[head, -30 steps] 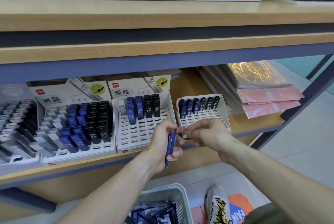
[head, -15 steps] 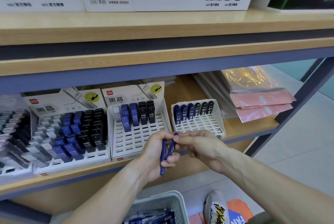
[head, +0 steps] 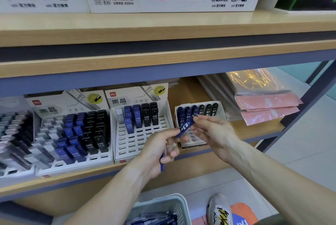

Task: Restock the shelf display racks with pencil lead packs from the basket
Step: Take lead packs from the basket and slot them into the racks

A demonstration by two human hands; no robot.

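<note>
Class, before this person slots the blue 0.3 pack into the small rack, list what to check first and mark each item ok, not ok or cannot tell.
1. Blue 0.3 pack held by right hand: ok.
2. Pack label matches the 0.3 packs in the small rack: ok.
3. Free slots in the rack's front rows: cannot tell, hands cover them.
4. Spare blue pack secure in left hand: ok.
5. Basket within reach below: ok.
</note>
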